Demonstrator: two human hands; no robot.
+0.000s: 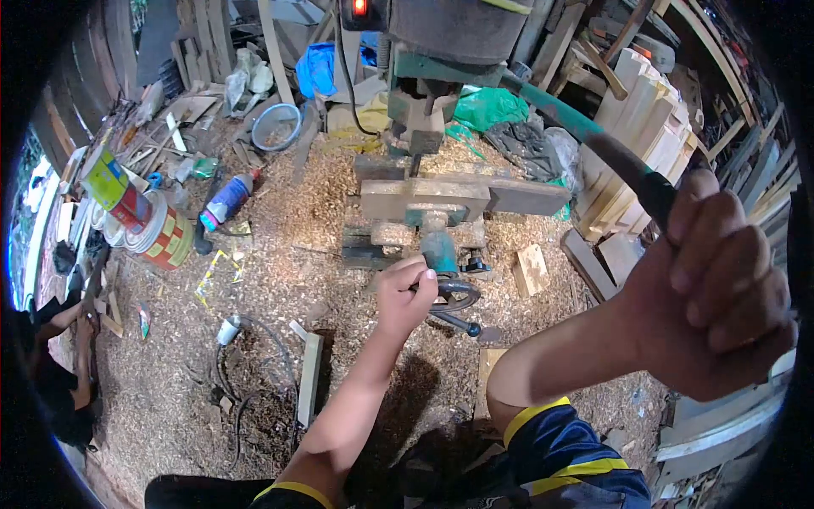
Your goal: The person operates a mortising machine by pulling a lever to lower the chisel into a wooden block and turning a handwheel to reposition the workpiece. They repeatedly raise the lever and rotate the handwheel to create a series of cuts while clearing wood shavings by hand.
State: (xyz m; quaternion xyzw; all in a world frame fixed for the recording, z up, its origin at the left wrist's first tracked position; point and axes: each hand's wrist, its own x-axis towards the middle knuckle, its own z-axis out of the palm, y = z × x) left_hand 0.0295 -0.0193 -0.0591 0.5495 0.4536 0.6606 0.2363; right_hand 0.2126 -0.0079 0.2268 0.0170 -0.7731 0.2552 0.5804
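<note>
My left hand (407, 293) is closed on the rim of a small handwheel (459, 295) in front of the machine's vise. My right hand (729, 271), raised at the right, is wrapped round the end of a long green lever (585, 131) that runs up to the machine head (458, 34). Under the head a bit (415, 163) points down at a wooden piece (424, 199) held crosswise at the vise. A darker wooden length (530, 197) extends to the right of it. Whether the bit enters the wood is hidden.
Wood shavings (280, 305) cover the ground. A block (532, 270) lies right of the vise, and stacked timber (636, 127) stands behind. At the left are a bucket (161, 237), a spray can (227, 202) and a cable (275, 339). Another person (72, 356) is at the far left.
</note>
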